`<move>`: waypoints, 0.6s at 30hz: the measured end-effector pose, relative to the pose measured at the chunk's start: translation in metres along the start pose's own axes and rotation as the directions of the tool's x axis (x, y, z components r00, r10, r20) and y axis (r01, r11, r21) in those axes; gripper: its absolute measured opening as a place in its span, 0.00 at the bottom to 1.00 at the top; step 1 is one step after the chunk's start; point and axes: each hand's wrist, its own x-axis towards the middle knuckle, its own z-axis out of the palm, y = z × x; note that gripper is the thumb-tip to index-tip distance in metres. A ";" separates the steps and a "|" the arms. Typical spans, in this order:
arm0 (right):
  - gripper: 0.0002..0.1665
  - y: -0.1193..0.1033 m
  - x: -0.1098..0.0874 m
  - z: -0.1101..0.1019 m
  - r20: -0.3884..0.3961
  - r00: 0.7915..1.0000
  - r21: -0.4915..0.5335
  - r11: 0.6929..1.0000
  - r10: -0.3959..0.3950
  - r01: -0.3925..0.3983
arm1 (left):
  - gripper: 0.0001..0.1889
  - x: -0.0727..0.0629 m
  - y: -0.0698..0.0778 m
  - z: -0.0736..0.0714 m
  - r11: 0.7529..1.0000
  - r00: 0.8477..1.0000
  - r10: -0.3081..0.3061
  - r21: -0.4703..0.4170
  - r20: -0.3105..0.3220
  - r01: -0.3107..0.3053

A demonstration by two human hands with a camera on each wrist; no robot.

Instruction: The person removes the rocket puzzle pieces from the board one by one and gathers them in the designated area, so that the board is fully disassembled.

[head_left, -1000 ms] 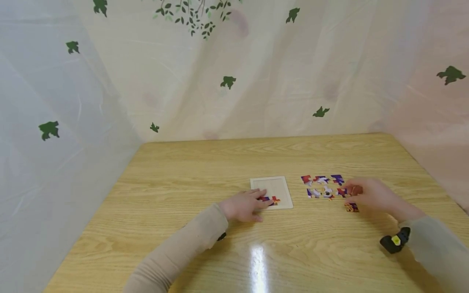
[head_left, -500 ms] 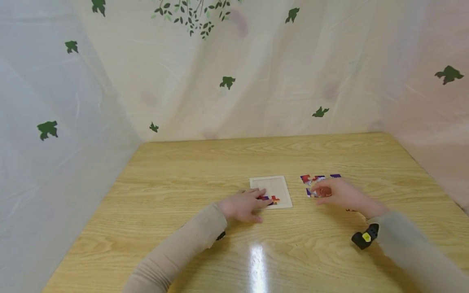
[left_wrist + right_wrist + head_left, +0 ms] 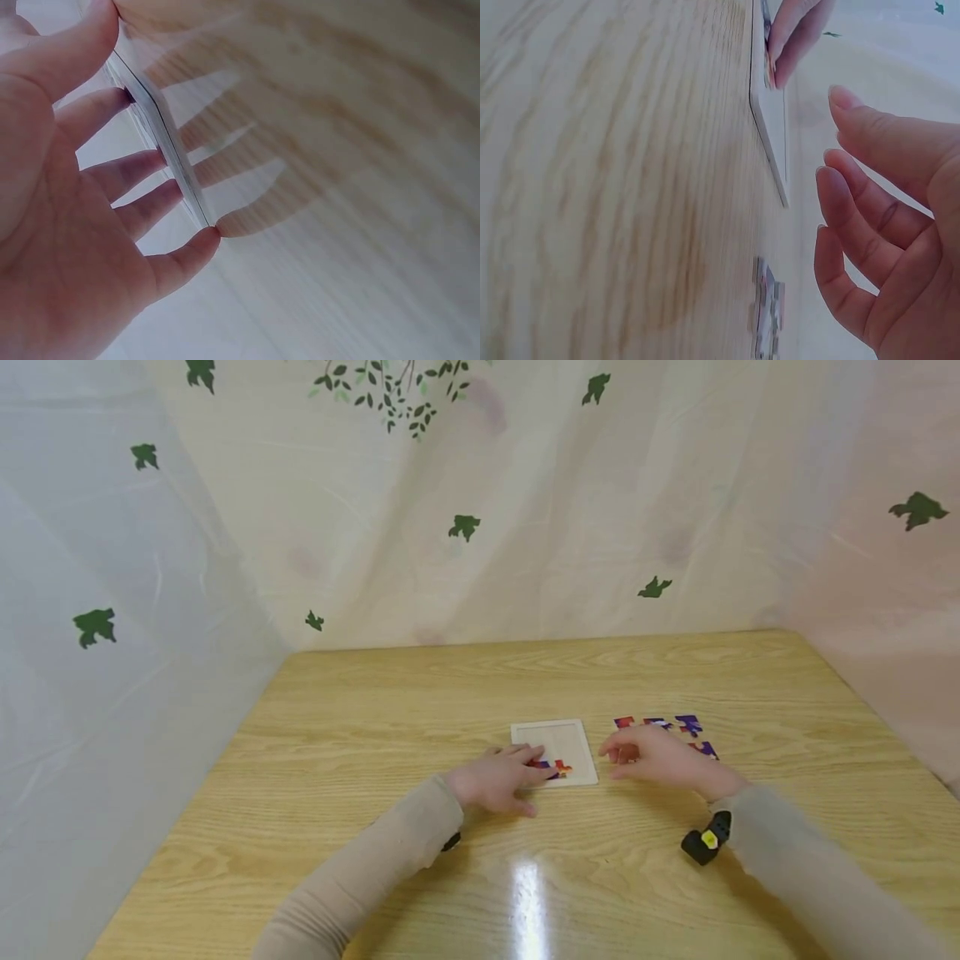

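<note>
A shallow white puzzle tray [image 3: 564, 741] lies on the table, with joined puzzle pieces [image 3: 562, 769] along its near side. My left hand [image 3: 498, 781] rests on the tray's near left part, its fingers spread across the pieces and partly covering them. In the left wrist view, fingertips [image 3: 171, 189] touch the tray's edge. Just right of the tray, my right hand [image 3: 660, 760] hovers above the loose puzzle pieces [image 3: 687, 724] and hides some of them. The right wrist view shows a gap between its thumb and loosely bent fingers [image 3: 836, 196], with nothing held there.
The wooden table [image 3: 360, 718] runs back to a pale curtain [image 3: 540, 568] printed with green leaves. Black wrist cameras [image 3: 705, 839] are strapped at the sleeves. Another loose piece [image 3: 703, 749] shows beyond the right hand.
My right hand has moved left across the loose pieces, from their right end toward the tray. The left hand has stayed in place on the tray.
</note>
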 end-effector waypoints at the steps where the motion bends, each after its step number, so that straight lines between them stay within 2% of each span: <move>1: 0.14 -0.001 0.002 0.001 0.006 1.000 0.008 1.000 0.000 -0.001 | 0.34 0.000 0.000 0.000 1.000 1.000 0.000 0.005 -0.001 0.000; 9: 0.13 -0.011 0.014 0.006 0.027 1.000 0.046 0.999 0.010 -0.011 | 0.34 -0.001 0.000 -0.001 1.000 1.000 0.001 0.029 -0.012 0.000; 18: 0.12 -0.022 0.024 0.012 0.030 0.998 0.070 0.996 0.060 -0.062 | 0.34 -0.004 -0.008 0.002 0.999 0.999 0.031 -0.019 -0.040 -0.031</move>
